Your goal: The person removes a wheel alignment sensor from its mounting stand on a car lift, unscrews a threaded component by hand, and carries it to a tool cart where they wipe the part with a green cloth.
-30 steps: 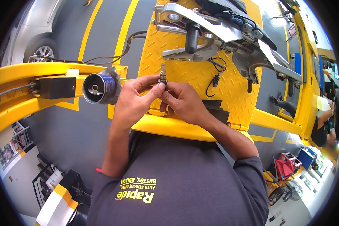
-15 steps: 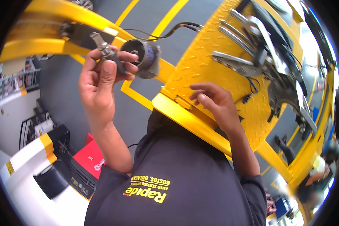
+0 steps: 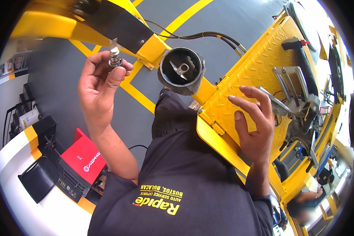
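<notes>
My left hand is raised on the left and closed around a small metal fitting. A flat, narrow tip and a shiny collar stick up above the fingers. The fitting's lower part is hidden in the grip. To the right of this hand is a round dark cup, its open end facing me, with a pale pointed piece inside. A gap separates hand and cup. My right hand is open and holds nothing. Its fingers are spread and curved in front of a yellow patterned plate.
Metal arms and levers with black parts stand on the yellow machine at the right. Dark hoses run across the grey floor. A red and black box-shaped machine stands at lower left. People are at far right.
The view has shifted, and the cup's inside now shows more fully. My left hand still holds the fitting, turned more upright and now apart from the cup. My right hand has risen and spread its fingers.
</notes>
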`<state>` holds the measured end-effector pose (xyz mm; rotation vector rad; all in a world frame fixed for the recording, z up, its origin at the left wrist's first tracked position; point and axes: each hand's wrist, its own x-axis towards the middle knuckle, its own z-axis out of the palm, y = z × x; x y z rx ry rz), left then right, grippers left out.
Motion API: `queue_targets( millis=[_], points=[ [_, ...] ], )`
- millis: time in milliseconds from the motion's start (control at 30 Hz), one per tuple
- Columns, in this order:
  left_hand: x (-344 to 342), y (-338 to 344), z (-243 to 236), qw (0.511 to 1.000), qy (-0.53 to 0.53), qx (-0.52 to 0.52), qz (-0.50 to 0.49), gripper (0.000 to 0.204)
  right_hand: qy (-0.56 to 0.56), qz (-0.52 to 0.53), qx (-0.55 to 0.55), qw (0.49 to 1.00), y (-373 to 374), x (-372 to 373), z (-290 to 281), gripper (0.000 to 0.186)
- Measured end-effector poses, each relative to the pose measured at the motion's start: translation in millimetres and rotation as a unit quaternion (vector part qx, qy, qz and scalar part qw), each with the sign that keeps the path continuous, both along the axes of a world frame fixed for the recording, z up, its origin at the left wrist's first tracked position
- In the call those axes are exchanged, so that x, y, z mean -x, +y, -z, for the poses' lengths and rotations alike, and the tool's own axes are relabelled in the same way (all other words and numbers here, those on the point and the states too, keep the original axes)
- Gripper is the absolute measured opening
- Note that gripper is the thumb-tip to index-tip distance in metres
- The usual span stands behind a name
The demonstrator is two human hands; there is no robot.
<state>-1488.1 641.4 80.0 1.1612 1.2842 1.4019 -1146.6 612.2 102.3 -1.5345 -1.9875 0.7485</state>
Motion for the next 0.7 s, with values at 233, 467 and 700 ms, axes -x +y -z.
queue_targets(
  millis=[233,467,700],
  points=[
    [49.9,59.8,23.1,0.996,0.017,0.013,0.092,0.035,-0.112,-0.008,-0.043,0.993,34.9,61.3,9.1,0.044],
    [65.6,110.8,43.9,0.976,0.074,0.012,0.203,0.038,-0.164,0.028,0.037,0.985,36.2,94.2,19.1,0.051],
    [64.3,121.3,41.0,0.958,0.130,0.033,0.255,0.042,-0.173,0.028,0.049,0.983,49.3,108.8,20.1,0.049]
  ],
)
